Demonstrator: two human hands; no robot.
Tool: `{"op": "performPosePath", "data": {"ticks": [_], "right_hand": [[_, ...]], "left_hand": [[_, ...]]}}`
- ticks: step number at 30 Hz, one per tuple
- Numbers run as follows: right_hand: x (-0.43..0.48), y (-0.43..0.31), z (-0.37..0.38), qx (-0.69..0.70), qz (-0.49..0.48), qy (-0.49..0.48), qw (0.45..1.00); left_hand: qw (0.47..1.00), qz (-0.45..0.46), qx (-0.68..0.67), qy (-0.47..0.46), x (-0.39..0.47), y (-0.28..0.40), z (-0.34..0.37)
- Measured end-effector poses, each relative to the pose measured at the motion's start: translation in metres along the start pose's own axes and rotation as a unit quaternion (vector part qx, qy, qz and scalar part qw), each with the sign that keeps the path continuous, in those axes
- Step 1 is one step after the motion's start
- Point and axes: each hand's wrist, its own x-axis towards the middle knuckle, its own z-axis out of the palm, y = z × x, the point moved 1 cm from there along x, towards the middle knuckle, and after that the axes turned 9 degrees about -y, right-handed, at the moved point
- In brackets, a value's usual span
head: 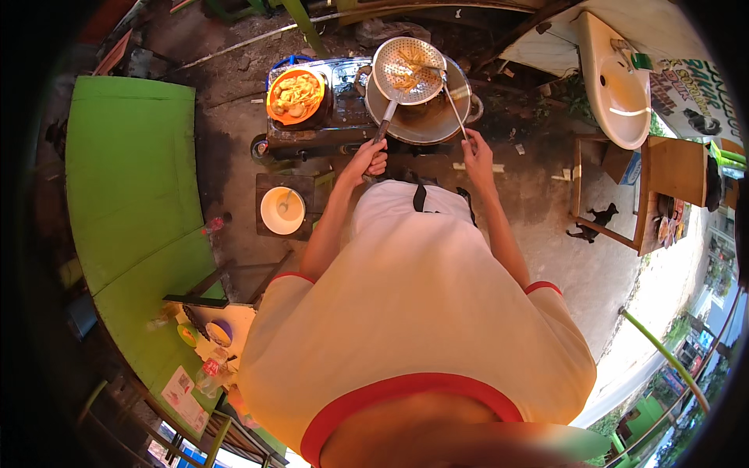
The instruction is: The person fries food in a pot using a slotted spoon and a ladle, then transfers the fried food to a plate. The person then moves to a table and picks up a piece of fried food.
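Note:
My left hand [368, 160] grips the dark handle of a perforated metal strainer [386, 64], which is over the left part of a wide wok [418, 124]. Several golden-brown fried pieces [409, 69] lie in the strainer. My right hand [478, 153] holds the thin handle of a metal utensil [453, 102]; its head reaches the strainer's right side, and its exact kind is hard to tell. Brown liquid shows at the bottom of the wok, which rests on a gas stove [351, 88]. Left of it, an orange bowl [271, 109] full of fried food sits on the stove.
A white tub [265, 219] with a ladle [285, 205] stands on a low stool [263, 182] by my left forearm. A long green table [134, 175] runs along the left. At right are a washbasin [635, 126], a wooden table [642, 205] and a black cat [600, 221].

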Motion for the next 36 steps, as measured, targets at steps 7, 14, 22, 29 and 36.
{"op": "performPosePath", "data": {"ticks": [7, 14, 22, 29, 36], "right_hand": [[-0.001, 0.006, -0.001, -0.025, -0.032, -0.024, 0.999], [0.004, -0.013, -0.017, -0.028, -0.096, 0.039, 0.994], [0.000, 0.058, -0.020, -0.009, 0.009, -0.051, 0.999], [0.008, 0.063, -0.026, 0.180, 0.068, -0.069, 0.979], [0.003, 0.063, -0.031, 0.244, 0.153, -0.051, 0.956]], "left_hand": [[0.999, 0.039, -0.003, -0.015, -0.008, 0.003, 0.016], [0.996, 0.069, 0.058, 0.011, -0.019, 0.013, 0.040], [0.999, 0.024, -0.006, 0.036, 0.012, -0.043, 0.011], [0.997, 0.049, -0.027, 0.047, 0.008, -0.051, 0.019], [0.986, 0.121, -0.045, 0.108, -0.024, -0.044, 0.004]]}}
